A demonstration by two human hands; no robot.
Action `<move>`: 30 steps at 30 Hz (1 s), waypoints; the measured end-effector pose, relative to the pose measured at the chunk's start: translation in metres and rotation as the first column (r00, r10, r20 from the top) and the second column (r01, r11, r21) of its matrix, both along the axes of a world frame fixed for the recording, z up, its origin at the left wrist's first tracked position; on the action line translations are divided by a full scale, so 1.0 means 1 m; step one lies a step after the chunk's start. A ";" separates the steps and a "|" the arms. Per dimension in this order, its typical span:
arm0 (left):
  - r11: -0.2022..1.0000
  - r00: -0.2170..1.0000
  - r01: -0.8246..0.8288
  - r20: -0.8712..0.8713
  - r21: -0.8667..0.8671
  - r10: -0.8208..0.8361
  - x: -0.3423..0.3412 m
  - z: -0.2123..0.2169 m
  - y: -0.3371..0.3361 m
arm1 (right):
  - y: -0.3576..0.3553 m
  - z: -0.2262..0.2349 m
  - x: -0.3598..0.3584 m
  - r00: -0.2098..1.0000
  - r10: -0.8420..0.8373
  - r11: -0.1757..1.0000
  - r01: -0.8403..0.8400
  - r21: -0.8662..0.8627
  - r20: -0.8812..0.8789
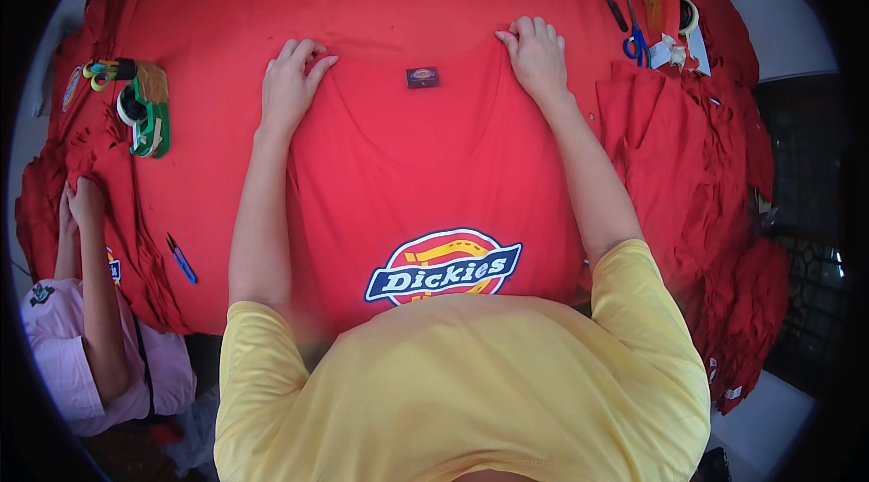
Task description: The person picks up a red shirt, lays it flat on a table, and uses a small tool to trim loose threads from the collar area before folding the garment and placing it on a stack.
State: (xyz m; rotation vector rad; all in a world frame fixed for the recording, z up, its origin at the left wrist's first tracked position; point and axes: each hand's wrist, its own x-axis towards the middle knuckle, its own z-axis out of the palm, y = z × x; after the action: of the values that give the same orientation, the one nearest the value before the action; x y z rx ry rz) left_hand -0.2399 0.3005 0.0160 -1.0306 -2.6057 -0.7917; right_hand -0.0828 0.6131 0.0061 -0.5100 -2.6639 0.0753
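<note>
A red shirt (425, 165) lies spread before me on a red cloth surface, its wide neckline at the far end. A small dark label (422, 77) shows inside the neck, and a large printed emblem (444, 265) is on the part nearest my body. At the left shoulder of the shirt, my left hand (291, 84) pinches the fabric between thumb and fingers. My right hand (536, 52) grips the opposite shoulder the same way. The lower end of the shirt is hidden by my body.
On the left are a green tape dispenser (152, 115), yellow-handled snips (107, 73) and a blue pen (182, 259). A co-worker's hands (83, 201) hold red fabric at far left. Blue scissors (636, 40) and a tape roll (688, 16) lie far right, above heaped red garments (661, 156).
</note>
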 end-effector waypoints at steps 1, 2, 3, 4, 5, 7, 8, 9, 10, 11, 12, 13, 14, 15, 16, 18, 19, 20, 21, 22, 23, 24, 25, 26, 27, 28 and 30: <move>1.000 1.000 -0.013 0.027 -0.012 0.013 0.001 0.001 0.000 | 0.001 0.001 0.001 1.000 -0.005 1.000 0.005 -0.026 -0.006; 0.999 0.998 -0.025 0.053 -0.025 0.027 0.002 0.002 0.000 | 0.002 0.001 0.002 1.000 -0.011 0.999 0.010 -0.052 -0.011; 0.999 0.993 -0.020 0.121 0.025 0.017 0.001 0.001 -0.002 | 0.002 0.001 0.001 1.000 -0.016 0.999 0.016 -0.034 -0.012; 0.997 0.982 -0.018 0.188 0.075 0.004 -0.001 0.001 -0.004 | 0.001 0.000 0.001 1.000 -0.021 1.000 0.021 -0.016 -0.013; 0.992 0.968 -0.021 0.252 0.125 -0.012 -0.002 0.001 -0.006 | 0.001 0.000 0.001 1.000 -0.026 1.000 0.026 0.002 -0.014; 0.987 0.948 0.003 0.314 0.162 -0.054 -0.007 0.003 -0.012 | -0.001 0.003 0.000 0.999 -0.030 0.999 0.029 -0.018 -0.030; 0.983 0.936 0.012 0.343 0.182 -0.075 -0.008 0.004 -0.017 | -0.004 0.004 0.000 0.999 -0.030 0.999 0.029 -0.028 -0.038; 0.986 0.972 0.010 0.228 0.164 -0.048 -0.009 0.007 -0.019 | -0.009 0.007 -0.003 0.998 -0.006 1.000 0.005 -0.023 -0.063; 0.989 0.994 0.004 0.110 0.146 -0.020 -0.008 0.009 -0.023 | -0.015 0.010 -0.004 0.996 0.019 1.000 -0.021 -0.018 -0.088; 0.992 1.000 -0.006 -0.011 0.127 0.008 -0.006 0.011 -0.028 | -0.022 0.012 -0.006 0.993 0.045 0.999 -0.047 -0.012 -0.114; 0.990 0.999 -0.037 -0.028 0.139 0.042 -0.001 0.015 -0.027 | -0.032 0.015 -0.010 0.978 0.123 0.991 -0.131 -0.037 -0.169; 0.986 0.996 -0.068 -0.039 0.152 0.075 0.007 0.017 -0.026 | -0.045 0.018 -0.016 0.946 0.216 0.964 -0.246 -0.101 -0.242; 0.981 0.993 -0.099 -0.049 0.164 0.108 0.015 0.018 -0.024 | -0.059 0.021 -0.025 0.898 0.326 0.898 -0.392 -0.198 -0.297; 0.982 0.994 -0.104 -0.006 0.155 0.107 0.024 0.017 -0.026 | -0.087 0.028 -0.031 0.873 0.355 0.799 -0.469 -0.376 -0.336; 0.983 0.994 -0.108 0.035 0.147 0.104 0.033 0.013 -0.026 | -0.109 0.034 -0.039 0.838 0.429 0.755 -0.537 -0.376 -0.337; 0.988 0.995 -0.091 0.048 0.121 0.085 0.047 0.002 -0.021 | -0.138 0.027 -0.058 0.773 0.509 0.642 -0.634 -0.431 -0.379; 0.991 0.997 -0.083 0.019 0.102 0.081 0.053 -0.002 -0.021 | -0.150 0.024 -0.068 0.718 0.559 0.583 -0.696 -0.418 -0.415; 0.994 0.997 -0.076 -0.010 0.083 0.077 0.056 -0.006 -0.022 | -0.161 0.021 -0.076 0.721 0.561 0.611 -0.692 -0.383 -0.408; 0.992 0.996 -0.088 0.038 0.087 0.085 0.057 -0.006 -0.022 | -0.170 0.015 -0.082 0.725 0.564 0.635 -0.687 -0.353 -0.397; 0.991 0.992 -0.099 0.087 0.090 0.091 0.057 -0.005 -0.022 | -0.172 0.012 -0.086 0.764 0.551 0.675 -0.644 -0.359 -0.335; 0.989 0.986 -0.110 0.135 0.094 0.097 0.056 -0.005 -0.022 | -0.174 0.009 -0.092 0.800 0.535 0.714 -0.600 -0.361 -0.272; 0.988 0.983 -0.117 0.150 0.102 0.101 0.056 -0.005 -0.023 | -0.176 0.005 -0.097 0.829 0.519 0.748 -0.558 -0.358 -0.208; 0.986 0.981 -0.122 0.165 0.110 0.103 0.055 -0.005 -0.024 | -0.175 0.003 -0.103 0.832 0.502 0.742 -0.554 -0.379 -0.235; 0.985 0.979 -0.125 0.179 0.118 0.102 0.055 -0.005 -0.024 | -0.170 0.003 -0.108 0.837 0.482 0.735 -0.548 -0.399 -0.261; 0.982 0.976 -0.140 0.184 0.128 0.115 0.055 -0.005 -0.022 | -0.164 0.000 -0.114 0.843 0.454 0.732 -0.537 -0.420 -0.288; 0.978 0.974 -0.153 0.187 0.139 0.126 0.056 -0.005 -0.021 | -0.158 0.001 -0.120 0.852 0.379 0.700 -0.519 -0.491 -0.361; 0.962 0.969 -0.169 0.214 0.216 0.122 0.055 -0.002 -0.020 | -0.144 0.002 -0.121 0.869 0.276 0.699 -0.476 -0.534 -0.412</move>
State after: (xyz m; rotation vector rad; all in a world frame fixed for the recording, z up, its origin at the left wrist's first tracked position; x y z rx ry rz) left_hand -0.1850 0.2803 0.0140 -0.7174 -2.6291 -1.1829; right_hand -0.2038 0.4690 0.0085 -0.0923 -2.3386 1.1075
